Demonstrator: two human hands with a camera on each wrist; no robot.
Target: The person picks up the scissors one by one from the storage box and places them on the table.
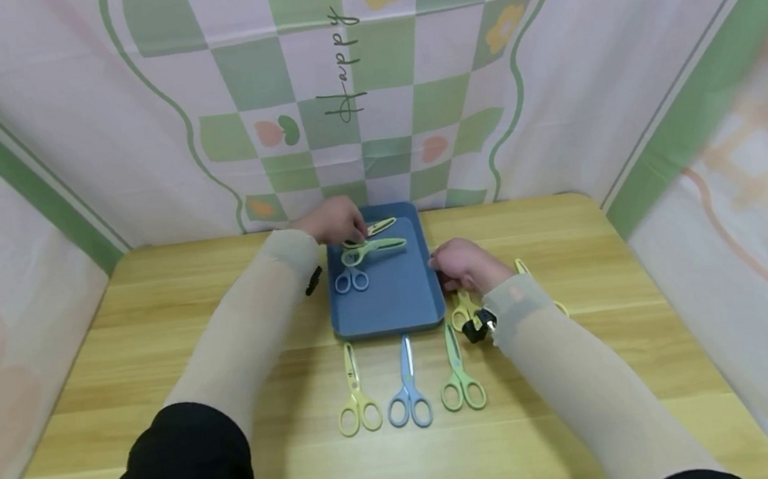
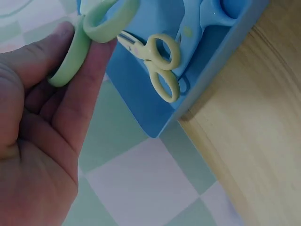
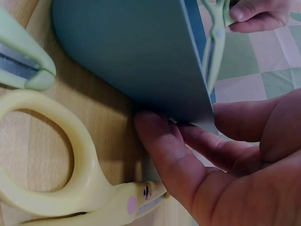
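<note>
My left hand pinches green scissors by one handle ring, above the blue tray. The left wrist view shows the ring of the green scissors between thumb and fingers. Inside the tray lie yellow scissors and blue scissors, partly hidden. At the tray's right side, my right hand grips the edge. In the right wrist view its thumb is by the rim and its fingers reach against the tray wall. Yellow scissors lie beside those fingers.
In front of the tray, yellow scissors, blue scissors and green scissors lie in a row on the wooden table. Another yellow piece shows behind the right wrist. A patterned cloth hangs at the table's back edge.
</note>
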